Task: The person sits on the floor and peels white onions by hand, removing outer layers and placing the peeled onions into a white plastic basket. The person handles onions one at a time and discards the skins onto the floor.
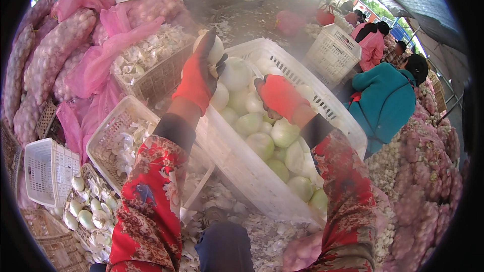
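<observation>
My left hand, in a red glove with dark fingers, grips a large white onion above the left end of a white plastic crate. My right hand, gloved the same way, is over the middle of that crate with its fingers curled. A thin light blade or strip shows beside its fingertips, but haze blurs what it is. Peeled white and pale green onions fill the crate below both hands, and my right fingers are close above them.
Crates with onion skins and unpeeled onions stand at left, beside pink mesh sacks. A person in a teal top sits close at right, with more people behind. Piled sacks line the right. Skins cover the ground.
</observation>
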Available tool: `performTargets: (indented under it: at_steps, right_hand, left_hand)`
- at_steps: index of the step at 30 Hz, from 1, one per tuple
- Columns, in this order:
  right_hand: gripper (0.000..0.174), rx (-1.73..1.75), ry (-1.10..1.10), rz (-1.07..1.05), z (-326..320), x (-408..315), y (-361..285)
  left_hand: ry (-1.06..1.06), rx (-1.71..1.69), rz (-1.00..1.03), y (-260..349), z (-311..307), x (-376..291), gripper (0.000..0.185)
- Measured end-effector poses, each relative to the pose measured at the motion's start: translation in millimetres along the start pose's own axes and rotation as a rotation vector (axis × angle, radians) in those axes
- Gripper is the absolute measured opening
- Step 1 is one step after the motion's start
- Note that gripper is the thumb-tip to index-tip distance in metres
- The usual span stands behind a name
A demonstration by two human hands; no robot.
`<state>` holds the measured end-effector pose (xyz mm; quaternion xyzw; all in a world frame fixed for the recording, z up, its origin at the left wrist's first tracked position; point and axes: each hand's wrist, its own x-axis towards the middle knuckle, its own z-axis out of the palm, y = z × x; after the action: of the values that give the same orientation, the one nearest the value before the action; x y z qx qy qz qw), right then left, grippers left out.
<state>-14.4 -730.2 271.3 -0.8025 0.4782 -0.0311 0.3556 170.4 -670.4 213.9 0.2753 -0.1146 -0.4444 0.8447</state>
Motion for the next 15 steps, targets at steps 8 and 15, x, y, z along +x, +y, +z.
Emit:
performTargets:
  at_steps: [8,15]
  right_hand:
    - [0.031,-0.091,0.038,-0.145,3.9,-18.4,21.1]
    - [0.027,-0.464,0.471,-0.360,-1.8,39.3,42.4]
  left_hand:
    - [0.001,-0.033,0.018,-0.8,-1.6,2.3,0.051]
    - [0.064,0.024,-0.019,-2.5,-3.2,5.8,0.048]
